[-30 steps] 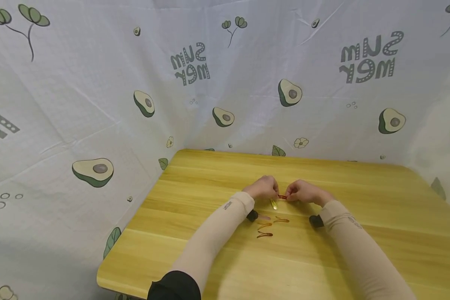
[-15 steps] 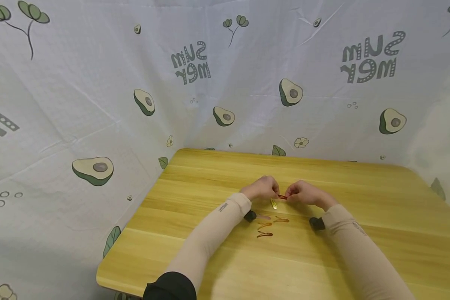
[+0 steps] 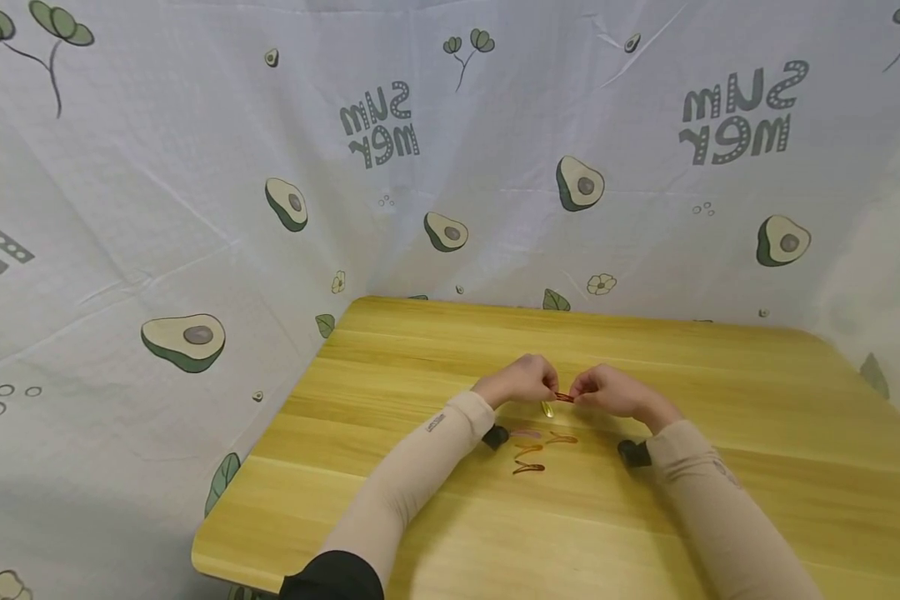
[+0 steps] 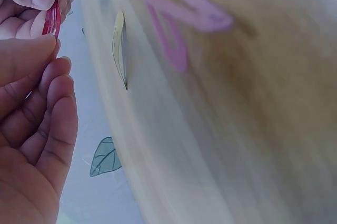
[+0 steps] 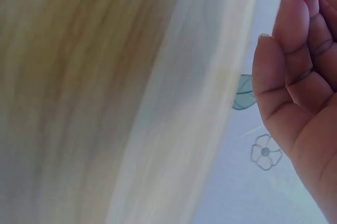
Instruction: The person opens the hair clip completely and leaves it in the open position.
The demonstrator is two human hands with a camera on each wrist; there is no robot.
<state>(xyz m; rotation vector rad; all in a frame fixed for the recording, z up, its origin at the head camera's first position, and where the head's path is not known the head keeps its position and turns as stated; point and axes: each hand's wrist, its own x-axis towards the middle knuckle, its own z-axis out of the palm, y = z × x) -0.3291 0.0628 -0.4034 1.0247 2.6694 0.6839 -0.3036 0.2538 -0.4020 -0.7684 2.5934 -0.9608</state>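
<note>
1. Left hand (image 3: 521,381) pinches one end of the red hair clip (image 3: 564,397) above the counter (image 3: 720,392).
2. Right hand (image 3: 607,388) pinches its other end.
3. Yellow clip (image 3: 547,408) lies just below.

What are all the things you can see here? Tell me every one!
red clip: one, red, pinched between both hands above the table
yellow clip: one, yellow, lying on the table just below the hands
other clips: about four, pinkish, orange and brown, lying in a small group on the table nearer the person
table: one, yellow wood, under everything
cloth: one, white with green avocados, leaves and grey letters, hung behind and beside the table
wrist cameras: two, black, one under each wrist
sleeves: two, beige, on the forearms
left hand: one, pinches the red clip
right hand: one, pinches the red clip's other end
</note>
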